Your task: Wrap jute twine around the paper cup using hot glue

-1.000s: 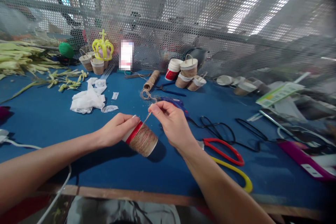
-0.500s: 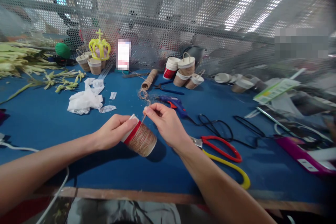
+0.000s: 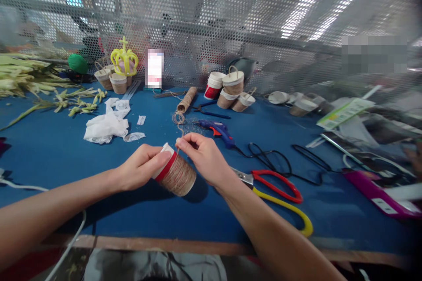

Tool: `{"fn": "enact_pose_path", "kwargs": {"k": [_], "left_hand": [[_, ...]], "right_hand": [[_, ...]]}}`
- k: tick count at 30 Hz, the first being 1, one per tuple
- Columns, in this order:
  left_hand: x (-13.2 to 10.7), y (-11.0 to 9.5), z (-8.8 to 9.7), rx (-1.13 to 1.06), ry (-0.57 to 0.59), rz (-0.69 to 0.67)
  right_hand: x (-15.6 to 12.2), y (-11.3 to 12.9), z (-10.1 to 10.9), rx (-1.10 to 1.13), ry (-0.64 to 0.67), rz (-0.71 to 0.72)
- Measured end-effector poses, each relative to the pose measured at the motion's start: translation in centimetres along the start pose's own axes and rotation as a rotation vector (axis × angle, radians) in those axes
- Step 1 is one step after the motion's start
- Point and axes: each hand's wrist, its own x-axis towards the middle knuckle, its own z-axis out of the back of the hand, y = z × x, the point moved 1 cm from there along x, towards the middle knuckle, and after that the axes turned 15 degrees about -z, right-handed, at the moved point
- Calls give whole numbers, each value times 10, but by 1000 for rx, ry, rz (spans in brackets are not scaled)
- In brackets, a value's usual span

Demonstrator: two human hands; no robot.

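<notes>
Paper cup (image 3: 176,174) on its side, held low over the blue table (image 3: 49,149) near the front edge, between the two hands; whether it touches the surface cannot be told. Most of the cup's body is wound with jute, leaving a red band and a white rim bare at the left end. The left hand (image 3: 140,167) has its fingers curled closed around that rim end. The right hand (image 3: 204,158) pinches the twine strand (image 3: 180,125) between thumb and forefinger just above the red band, its other fingers loosely bent. The strand runs back across the table to a twine spool (image 3: 186,100) lying on its side. Just right of the strand lies a blue glue gun (image 3: 219,129); red-and-yellow scissors (image 3: 280,193) lie beside the right forearm. Crumpled white sheet (image 3: 105,125) at left; wrapped cups (image 3: 231,90) before the perforated screen (image 3: 211,17).
</notes>
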Motion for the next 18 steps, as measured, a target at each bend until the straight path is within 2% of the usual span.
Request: {"fn": "enact_pose_path", "kwargs": {"k": [18], "left_hand": [[0, -5, 2, 128, 45, -158]], "right_hand": [[-2, 1, -4, -18, 78, -21]]}}
